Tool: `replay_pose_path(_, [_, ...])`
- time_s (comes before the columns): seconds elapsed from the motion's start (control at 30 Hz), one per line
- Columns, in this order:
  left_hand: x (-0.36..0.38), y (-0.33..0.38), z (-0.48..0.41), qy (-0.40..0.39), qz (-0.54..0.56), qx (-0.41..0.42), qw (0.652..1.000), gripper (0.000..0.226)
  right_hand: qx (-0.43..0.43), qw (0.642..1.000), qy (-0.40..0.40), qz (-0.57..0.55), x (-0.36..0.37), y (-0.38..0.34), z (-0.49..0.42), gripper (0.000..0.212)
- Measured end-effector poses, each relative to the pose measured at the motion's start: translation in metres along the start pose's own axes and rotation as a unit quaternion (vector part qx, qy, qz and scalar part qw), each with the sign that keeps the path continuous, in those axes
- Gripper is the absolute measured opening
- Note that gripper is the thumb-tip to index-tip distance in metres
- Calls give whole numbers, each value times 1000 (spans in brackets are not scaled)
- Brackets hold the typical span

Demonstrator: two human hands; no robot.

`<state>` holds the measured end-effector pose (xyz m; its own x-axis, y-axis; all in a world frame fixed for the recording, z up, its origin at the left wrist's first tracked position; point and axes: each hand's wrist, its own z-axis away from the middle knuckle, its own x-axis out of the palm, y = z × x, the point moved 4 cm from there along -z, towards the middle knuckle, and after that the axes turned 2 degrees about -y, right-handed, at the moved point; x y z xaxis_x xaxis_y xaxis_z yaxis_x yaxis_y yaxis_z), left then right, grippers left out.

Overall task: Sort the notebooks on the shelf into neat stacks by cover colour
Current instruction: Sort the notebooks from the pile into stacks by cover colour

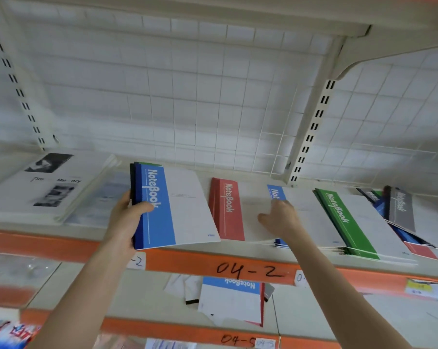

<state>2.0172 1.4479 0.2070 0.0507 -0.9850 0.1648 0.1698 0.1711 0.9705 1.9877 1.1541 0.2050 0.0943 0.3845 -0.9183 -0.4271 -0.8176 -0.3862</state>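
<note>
Left hand point(127, 217), centre left of the frame, grips a small stack of notebooks topped by a blue notebook point(160, 210), thumb across its blue band, the stack tilted over the shelf point(175, 258) edge. Right hand point(279, 220), mid-frame, lies on a second blue notebook point(275, 192) with the thumb spread; gripping or only pressing, I cannot tell. Between the hands lies a red notebook point(228, 210). Further right, a green notebook point(343, 217) tops a pile, then a grey notebook point(401, 207). Behind stands a white wire grid point(212, 96).
</note>
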Motion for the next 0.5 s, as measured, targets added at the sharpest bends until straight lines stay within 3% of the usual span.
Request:
replay_pose_path(0.23, [0, 0, -9, -56, -13, -13, 998, 34, 21, 999, 25, 12, 10, -13, 17, 38])
replay_pose_path(0.33, [13, -3, -6, -95, 3, -16, 995, 40, 14, 983, 47, -176, 2, -15, 25, 20])
replay_pose_path(0.43, [40, -4, 1, -147, 9, -1, 989, 46, 62, 918, -90, -380, 1, -23, 42, 30])
replay_pose_path(0.5, [60, -6, 7, -161, 5, 10, 987, 48, 50, 922, -124, -363, -1, -27, 50, 30])
